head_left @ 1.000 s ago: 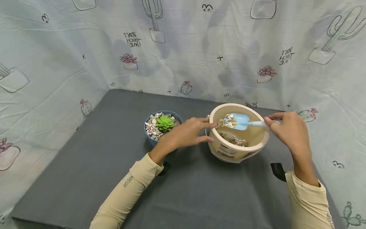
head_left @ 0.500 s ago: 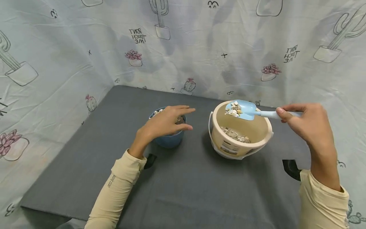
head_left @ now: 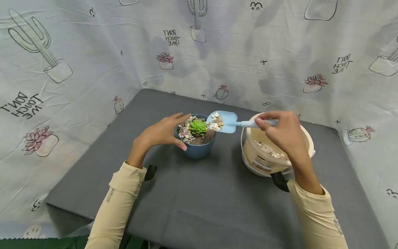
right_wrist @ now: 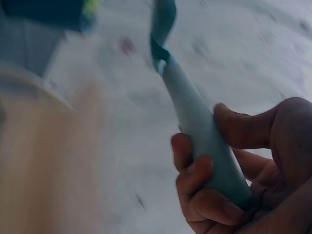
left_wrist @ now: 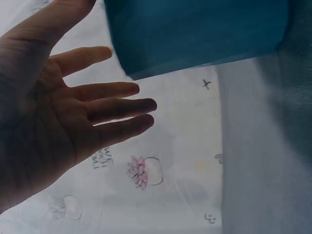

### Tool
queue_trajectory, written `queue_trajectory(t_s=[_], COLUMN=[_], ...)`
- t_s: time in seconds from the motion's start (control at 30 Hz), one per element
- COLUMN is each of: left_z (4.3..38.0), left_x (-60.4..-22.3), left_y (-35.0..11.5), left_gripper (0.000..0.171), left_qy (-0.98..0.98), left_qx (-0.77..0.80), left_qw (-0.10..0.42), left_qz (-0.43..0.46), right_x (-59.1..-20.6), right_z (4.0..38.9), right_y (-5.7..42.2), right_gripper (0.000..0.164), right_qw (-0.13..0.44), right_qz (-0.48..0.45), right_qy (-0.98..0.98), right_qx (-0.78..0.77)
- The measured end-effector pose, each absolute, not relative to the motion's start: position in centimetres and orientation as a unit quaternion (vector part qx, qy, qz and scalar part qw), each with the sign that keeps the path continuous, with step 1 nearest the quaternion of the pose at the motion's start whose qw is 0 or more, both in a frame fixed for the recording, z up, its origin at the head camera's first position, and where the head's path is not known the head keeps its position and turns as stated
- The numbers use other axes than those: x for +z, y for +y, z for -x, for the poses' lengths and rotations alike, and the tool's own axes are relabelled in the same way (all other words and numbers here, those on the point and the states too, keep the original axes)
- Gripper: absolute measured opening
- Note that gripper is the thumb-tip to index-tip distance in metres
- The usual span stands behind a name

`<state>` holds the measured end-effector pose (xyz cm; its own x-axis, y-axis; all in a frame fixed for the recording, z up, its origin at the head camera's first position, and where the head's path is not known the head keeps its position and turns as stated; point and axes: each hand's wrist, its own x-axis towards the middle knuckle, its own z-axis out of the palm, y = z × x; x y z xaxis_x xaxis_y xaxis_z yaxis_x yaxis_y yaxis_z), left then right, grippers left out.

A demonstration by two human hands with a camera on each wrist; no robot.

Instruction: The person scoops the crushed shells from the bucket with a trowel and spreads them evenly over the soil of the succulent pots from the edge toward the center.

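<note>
My right hand (head_left: 281,133) grips the pale handle of a small light-blue shovel (head_left: 229,119), its fingers curled round it in the right wrist view. Shells and gravel (head_left: 216,121) lie on the blade, whose tip overlaps the right rim of a blue flowerpot (head_left: 199,150). Inside the pot are a green succulent (head_left: 198,127), shell pieces on the left and bare brown soil on the right. My left hand (head_left: 163,131) is at the pot's left side, thumb and fingers spread. The left wrist view shows those fingers (left_wrist: 112,90) extended beside the blue pot wall (left_wrist: 195,39).
A cream bucket (head_left: 253,152) with a white handle stands right of the pot, below my right forearm, with shells and sand at its bottom. A grey cloth covers the table (head_left: 186,193). Behind it hangs a curtain (head_left: 233,52) printed with cacti.
The right hand has lifted the loaded shovel out of the bucket and carried it left to the flowerpot. My left hand has left the bucket's rim and moved to the pot's left side.
</note>
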<state>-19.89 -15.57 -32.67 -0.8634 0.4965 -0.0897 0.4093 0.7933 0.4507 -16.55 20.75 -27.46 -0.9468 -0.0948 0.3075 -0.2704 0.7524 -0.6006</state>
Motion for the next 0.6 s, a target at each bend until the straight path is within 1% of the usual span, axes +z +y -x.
queue_trajectory(t_s=[0.13, 0.2, 0.27, 0.37, 0.47, 0.6], left_z=[20.2, 20.4, 20.4, 20.5, 20.6, 20.7], left_x=[-32.9, -33.1, -33.2, -33.4, -33.4, -33.5], left_y=[-15.2, -15.2, -15.2, -15.3, -15.4, -15.5], left_gripper=[0.126, 0.129, 0.132, 0.136, 0.14, 0.141], left_qy=[0.938, 0.934, 0.931, 0.928, 0.93, 0.929], left_qx=[0.217, 0.23, 0.242, 0.258, 0.26, 0.266], left_qw=[0.115, 0.121, 0.128, 0.14, 0.144, 0.142], left_qz=[-0.244, -0.245, -0.243, -0.23, -0.215, -0.215], right_x=[-29.4, -30.3, -30.9, -31.4, -31.6, -31.8], right_z=[17.4, 17.6, 17.7, 17.5, 17.5, 17.5], right_y=[17.2, 15.8, 14.8, 13.7, 13.0, 12.8], right_gripper=[0.021, 0.019, 0.016, 0.014, 0.014, 0.014], right_qw=[0.11, 0.116, 0.14, 0.191, 0.238, 0.294], right_qz=[-0.13, -0.145, -0.162, -0.193, -0.227, -0.277], right_qy=[-0.927, -0.925, -0.923, -0.914, -0.901, -0.878], right_qx=[0.334, 0.33, 0.32, 0.3, 0.282, 0.256])
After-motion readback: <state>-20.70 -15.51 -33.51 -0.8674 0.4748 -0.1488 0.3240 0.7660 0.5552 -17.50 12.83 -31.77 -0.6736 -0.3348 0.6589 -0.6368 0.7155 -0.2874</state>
